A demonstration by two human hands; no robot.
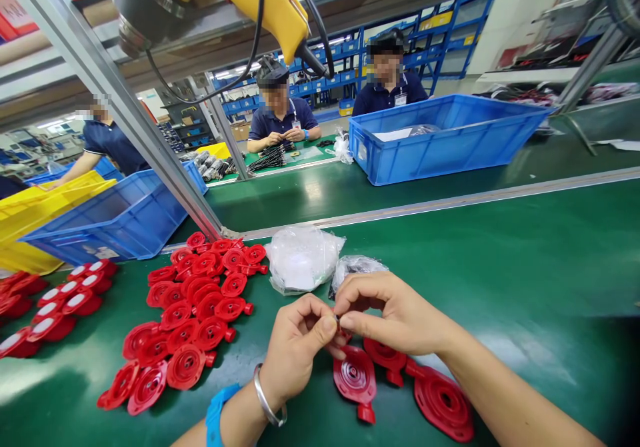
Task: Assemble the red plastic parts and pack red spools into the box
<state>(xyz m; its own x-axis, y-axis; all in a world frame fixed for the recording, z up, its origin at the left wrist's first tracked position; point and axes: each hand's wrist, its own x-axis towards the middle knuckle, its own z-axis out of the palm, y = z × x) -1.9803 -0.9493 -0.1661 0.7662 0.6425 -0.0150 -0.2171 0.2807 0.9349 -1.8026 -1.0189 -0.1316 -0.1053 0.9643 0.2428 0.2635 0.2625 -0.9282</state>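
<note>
My left hand (299, 340), with a metal bangle and a blue wristband, is closed in a pinch in front of me. Fingertip to fingertip with it, my right hand (390, 310) pinches too. A tiny dark piece shows between the fingers, too small and covered to name. Just below my hands lie red round plastic housings with a short spout, one (354, 374) directly under the fingers and another (444, 404) further right. Behind my hands sit a clear plastic bag with white contents (304, 260) and a smaller bag with dark contents (357, 266).
Many red housings (187, 367) cover the green table to the left, beside white-topped red parts (55, 327). Blue bins (440, 160) and yellow bins (30, 234) stand beyond. A yellow heat gun (270, 7) hangs overhead. Several co-workers (283, 117) are across the bench.
</note>
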